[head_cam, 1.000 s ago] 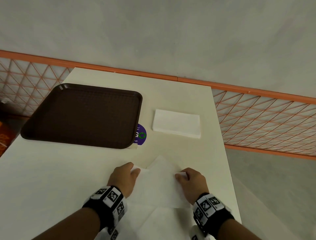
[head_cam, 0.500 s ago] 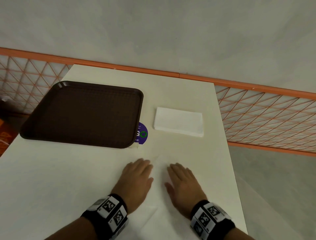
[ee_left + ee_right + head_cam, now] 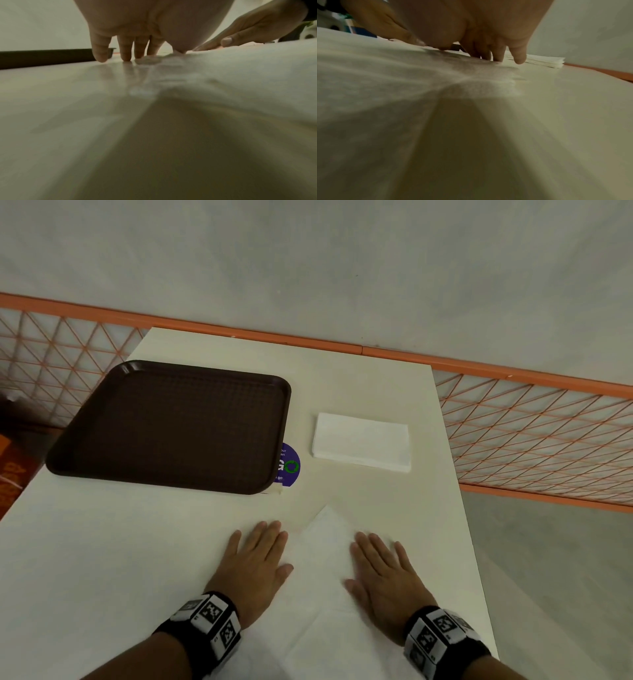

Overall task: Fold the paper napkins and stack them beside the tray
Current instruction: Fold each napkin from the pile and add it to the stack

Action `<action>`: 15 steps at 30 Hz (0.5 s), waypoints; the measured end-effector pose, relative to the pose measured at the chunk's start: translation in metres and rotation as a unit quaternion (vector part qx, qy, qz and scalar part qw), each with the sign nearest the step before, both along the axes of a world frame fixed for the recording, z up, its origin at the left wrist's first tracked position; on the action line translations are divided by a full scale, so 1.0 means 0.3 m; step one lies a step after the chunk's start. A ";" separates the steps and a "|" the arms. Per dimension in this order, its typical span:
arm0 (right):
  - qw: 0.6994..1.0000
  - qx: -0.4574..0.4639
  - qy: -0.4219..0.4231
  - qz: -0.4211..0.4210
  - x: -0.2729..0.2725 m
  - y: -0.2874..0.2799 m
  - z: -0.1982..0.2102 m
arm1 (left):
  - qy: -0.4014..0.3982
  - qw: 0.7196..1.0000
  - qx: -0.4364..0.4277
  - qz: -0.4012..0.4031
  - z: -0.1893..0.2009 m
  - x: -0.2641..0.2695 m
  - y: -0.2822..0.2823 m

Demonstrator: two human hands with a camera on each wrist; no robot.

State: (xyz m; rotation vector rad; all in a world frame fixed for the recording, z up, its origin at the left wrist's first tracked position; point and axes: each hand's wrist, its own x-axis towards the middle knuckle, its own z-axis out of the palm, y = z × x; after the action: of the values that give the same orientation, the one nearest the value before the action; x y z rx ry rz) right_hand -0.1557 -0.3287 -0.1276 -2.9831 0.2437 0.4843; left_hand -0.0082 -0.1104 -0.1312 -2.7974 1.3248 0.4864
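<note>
A white paper napkin (image 3: 322, 556) lies flat near the table's front edge, one corner pointing away from me. My left hand (image 3: 255, 563) presses flat on its left side, fingers straight (image 3: 126, 52). My right hand (image 3: 383, 568) presses flat on its right side, fingers straight (image 3: 498, 54). A stack of folded white napkins (image 3: 361, 441) (image 3: 544, 61) sits just right of the dark brown tray (image 3: 178, 422), whose rim (image 3: 46, 56) shows in the left wrist view.
A purple round sticker (image 3: 289, 465) peeks out from under the tray's near right corner. The white table (image 3: 102, 542) ends in an edge on the right. An orange lattice railing (image 3: 534, 433) runs behind and to the right.
Both hands let go of the napkin's raised corners and laid flat on it. Since then they have slid apart, smoothing the napkin outward.
</note>
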 end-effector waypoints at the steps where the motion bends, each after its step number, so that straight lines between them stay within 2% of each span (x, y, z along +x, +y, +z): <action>1: 1.000 0.003 -0.012 -0.015 0.000 -0.013 0.007 | -0.004 1.000 -0.011 0.006 0.024 0.016 -0.004; 4: 0.998 0.014 -0.047 -0.041 0.048 -0.030 0.066 | 0.034 0.999 0.012 0.006 0.100 0.073 -0.052; 6: 0.998 0.034 -0.006 -0.052 0.095 -0.046 0.098 | 0.064 0.997 0.046 0.014 0.135 0.110 -0.093; 10: 0.993 0.056 0.061 -0.090 0.183 -0.060 0.136 | 0.185 0.972 0.069 0.129 0.166 0.150 -0.151; 12: 0.989 0.059 0.095 -0.100 0.206 -0.063 0.144 | 0.204 0.962 0.084 0.162 0.168 0.154 -0.165; 15: 0.986 0.052 0.117 -0.106 0.222 -0.065 0.148 | 0.180 0.963 0.127 0.153 0.185 0.153 -0.187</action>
State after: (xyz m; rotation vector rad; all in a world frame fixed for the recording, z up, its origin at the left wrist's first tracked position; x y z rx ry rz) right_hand -0.0891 -0.3483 -0.0831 -2.7540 0.5329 0.7932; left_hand 0.0376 -0.1666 -0.0756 -2.7842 0.7820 1.1344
